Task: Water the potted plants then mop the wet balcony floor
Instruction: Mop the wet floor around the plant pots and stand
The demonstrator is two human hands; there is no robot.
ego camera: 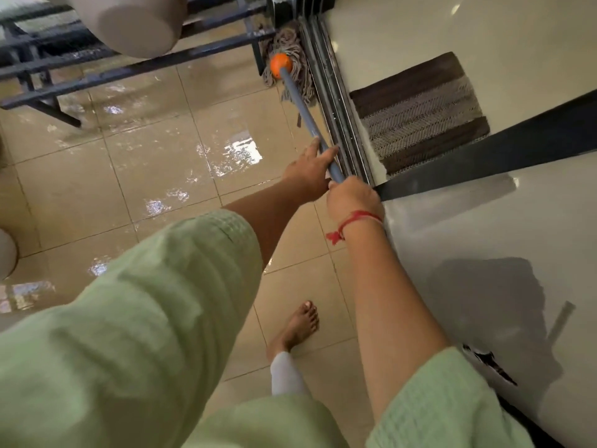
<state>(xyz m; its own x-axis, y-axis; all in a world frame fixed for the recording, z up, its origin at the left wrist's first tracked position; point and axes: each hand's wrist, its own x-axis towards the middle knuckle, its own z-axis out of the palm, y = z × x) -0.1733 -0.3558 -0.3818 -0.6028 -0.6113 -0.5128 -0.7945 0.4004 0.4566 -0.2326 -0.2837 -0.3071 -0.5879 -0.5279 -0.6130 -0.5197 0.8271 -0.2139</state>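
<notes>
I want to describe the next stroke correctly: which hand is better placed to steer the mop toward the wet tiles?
Probably the left hand: it grips the mop handle lower, nearer the mop head, on the side of the wet tiles. The right hand grips higher.

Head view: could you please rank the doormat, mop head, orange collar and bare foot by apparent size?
1. doormat
2. mop head and bare foot: they look alike, and the foot is nearer the camera, so unranked
3. orange collar

Mop head (287, 59) on floor (155, 163), far end, against door track (336, 118) to its right. Mat (420, 114) right of track. Railing (64, 82) far left, pot (139, 24) overlapping it. Left hand (310, 173) ahead of right hand (353, 197) on handle (298, 98).
</notes>
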